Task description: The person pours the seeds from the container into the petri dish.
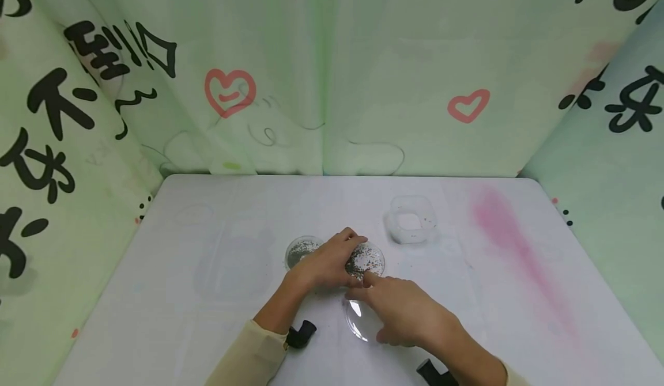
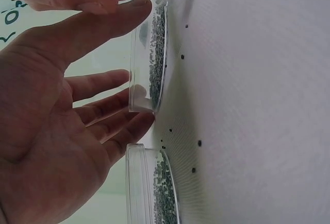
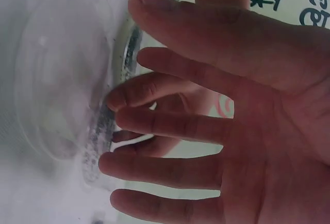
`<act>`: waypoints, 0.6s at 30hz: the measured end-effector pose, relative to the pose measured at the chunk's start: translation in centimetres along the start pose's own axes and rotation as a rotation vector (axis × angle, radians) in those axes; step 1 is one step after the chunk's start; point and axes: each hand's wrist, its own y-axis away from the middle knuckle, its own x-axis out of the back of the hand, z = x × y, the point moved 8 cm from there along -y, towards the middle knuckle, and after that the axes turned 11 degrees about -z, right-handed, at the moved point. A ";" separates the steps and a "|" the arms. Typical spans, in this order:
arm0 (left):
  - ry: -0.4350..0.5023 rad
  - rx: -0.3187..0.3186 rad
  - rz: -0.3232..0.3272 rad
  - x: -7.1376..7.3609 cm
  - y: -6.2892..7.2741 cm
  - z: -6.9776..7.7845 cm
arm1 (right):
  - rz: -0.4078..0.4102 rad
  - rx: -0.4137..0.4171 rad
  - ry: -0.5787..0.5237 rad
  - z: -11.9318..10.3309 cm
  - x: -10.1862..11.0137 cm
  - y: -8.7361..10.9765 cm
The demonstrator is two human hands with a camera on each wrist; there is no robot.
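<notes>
My left hand (image 1: pixel 329 259) holds a clear petri dish (image 1: pixel 367 259) of dark granules, with the thumb (image 2: pixel 121 20) at its near side and the fingers around its left and far sides. A second petri dish (image 1: pixel 301 248) of granules stands just left of that hand, partly hidden by it. My right hand (image 1: pixel 407 311) hovers with its fingers (image 3: pixel 175 123) straight and spread, fingertips right by the left thumb. Below it lies a clear round dish or lid (image 3: pixel 64 69) with no granules showing in it, partly covered by the right hand in the head view.
A clear plastic container (image 1: pixel 413 219) with cut corners stands farther back on the right. Loose dark granules (image 2: pixel 199 143) are scattered on the white tablecloth (image 1: pixel 218 317). A green curtain (image 1: pixel 384 75) hangs behind the table, and a pink stain (image 1: pixel 519 248) marks the cloth on the right.
</notes>
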 end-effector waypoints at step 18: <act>-0.019 -0.001 0.002 0.1 0.1 0.2 | 0.013 -0.047 -0.032 -0.6 -2.3 -0.4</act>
